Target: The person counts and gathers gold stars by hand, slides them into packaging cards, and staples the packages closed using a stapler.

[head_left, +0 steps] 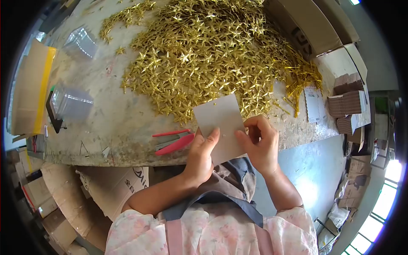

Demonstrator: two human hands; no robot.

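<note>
**A grey card [223, 127] was held in front of the near edge of a heap of gold stars [199, 72]**

The card sat on the wearer's side of the heap, its upper end overlapping the nearest stars in view, with a small gold speck near its top. The left hand [200, 157] grasped it from the left, the thumb laid flat across its face. The right hand [262, 142] was at its right side, thumb against the card and fingers curled; whether those fingers pinched anything could not be told.

A tool with pink handles [175, 146] lay on the worktable [114, 136], nearer the wearer than the heap and just beside the left hand. Gold strips [293, 100] spread along the heap's right side, and a printed white sheet [313, 104] lay to the right of the heap, near those strips. Farther right of the heap stood stacks of cards [345, 104]. A cardboard box [314, 25] bordered the heap's far right side. Well to the left of the heap were a clear plastic box [76, 102] and, farther left, a carton with a yellow edge [29, 89].
</note>
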